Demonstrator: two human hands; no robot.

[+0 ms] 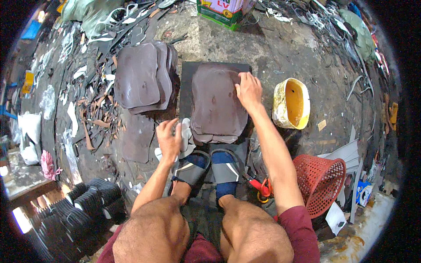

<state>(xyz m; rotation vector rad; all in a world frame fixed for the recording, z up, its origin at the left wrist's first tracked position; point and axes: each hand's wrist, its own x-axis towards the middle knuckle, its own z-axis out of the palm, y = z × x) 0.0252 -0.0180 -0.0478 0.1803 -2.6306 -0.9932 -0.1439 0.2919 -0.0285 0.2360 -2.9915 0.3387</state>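
Yellow tub (291,103) holds glue; red basket (323,177) nearby.

Head view, single: worn on your head, it faces steeply down over your knees onto the floor (280,48). Range: close, both forearms entering from the lower edge. Fisheye bends the rim; no second view.

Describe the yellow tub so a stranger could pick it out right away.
Start at the dark board in front of the person's knees, with the brown sheet under the right hand. Just right of that hand sits the yellow tub, the only open oval container, crusted pale outside.
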